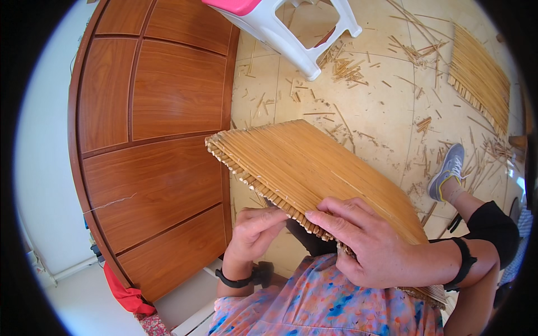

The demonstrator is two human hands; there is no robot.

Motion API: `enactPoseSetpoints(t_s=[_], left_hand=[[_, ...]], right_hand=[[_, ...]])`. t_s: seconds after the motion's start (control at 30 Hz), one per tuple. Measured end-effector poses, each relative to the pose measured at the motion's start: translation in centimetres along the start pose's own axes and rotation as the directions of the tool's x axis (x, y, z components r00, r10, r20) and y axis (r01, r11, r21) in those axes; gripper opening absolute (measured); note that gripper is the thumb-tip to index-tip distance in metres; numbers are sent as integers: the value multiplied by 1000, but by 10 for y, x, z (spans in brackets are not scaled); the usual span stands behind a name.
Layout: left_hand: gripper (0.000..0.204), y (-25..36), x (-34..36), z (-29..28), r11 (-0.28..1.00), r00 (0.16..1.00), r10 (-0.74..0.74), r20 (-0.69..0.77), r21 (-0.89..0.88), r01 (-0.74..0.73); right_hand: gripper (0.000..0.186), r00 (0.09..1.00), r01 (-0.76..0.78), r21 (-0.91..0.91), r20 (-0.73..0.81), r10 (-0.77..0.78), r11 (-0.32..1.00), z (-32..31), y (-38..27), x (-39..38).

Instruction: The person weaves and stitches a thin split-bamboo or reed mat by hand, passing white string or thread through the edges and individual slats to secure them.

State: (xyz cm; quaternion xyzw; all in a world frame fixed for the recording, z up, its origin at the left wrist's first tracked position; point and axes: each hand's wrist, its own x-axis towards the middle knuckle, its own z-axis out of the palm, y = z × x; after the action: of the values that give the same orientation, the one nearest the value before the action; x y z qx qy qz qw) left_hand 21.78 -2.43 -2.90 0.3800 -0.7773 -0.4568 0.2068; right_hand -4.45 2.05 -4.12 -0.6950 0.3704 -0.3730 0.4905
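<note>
A stiff mat of tan stalks (314,168), laid side by side in a flat slanted panel, rests across my lap. Its near edge shows a row of cut stalk ends. My left hand (252,232) is closed just below that edge, its thumb and finger pinched against the stalk ends; whatever lies between the fingertips is hidden. Lying over the near edge further right, my right hand (370,241) has its fingers bent on the mat's top face and grips the rim. Both wrists carry dark bands.
A wooden cabinet (174,89) stands along the left. Ahead is a white plastic stool (280,33) with a pink seat. Stalk offcuts (347,70) litter the tiled floor. Another stalk mat (476,78) lies at the far right, beyond a grey shoe (448,173).
</note>
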Motion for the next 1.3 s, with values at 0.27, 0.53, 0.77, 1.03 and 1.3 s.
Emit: enactPoseSetpoints(t_s=[0.27, 0.53, 0.77, 1.03, 1.3], left_hand=[[19, 3, 1, 13, 998, 993, -64, -104, 23, 67], [20, 5, 6, 16, 999, 993, -43, -111, 4, 44], [19, 2, 10, 14, 999, 995, -22, -100, 28, 25], [27, -10, 9, 14, 999, 999, -18, -36, -40, 17], [29, -13, 12, 18, 998, 999, -31, -40, -47, 29]], right_hand=[[73, 1000, 5, -14, 5, -5, 1000, -2, 0, 0], [75, 994, -19, 4, -108, 19, 1000, 2, -1, -1], [73, 998, -33, 24, -44, 34, 999, -4, 4, 0], [73, 999, -38, 28, 2, 38, 999, -9, 4, 2], [72, 999, -38, 28, -32, 39, 999, -13, 5, 4]])
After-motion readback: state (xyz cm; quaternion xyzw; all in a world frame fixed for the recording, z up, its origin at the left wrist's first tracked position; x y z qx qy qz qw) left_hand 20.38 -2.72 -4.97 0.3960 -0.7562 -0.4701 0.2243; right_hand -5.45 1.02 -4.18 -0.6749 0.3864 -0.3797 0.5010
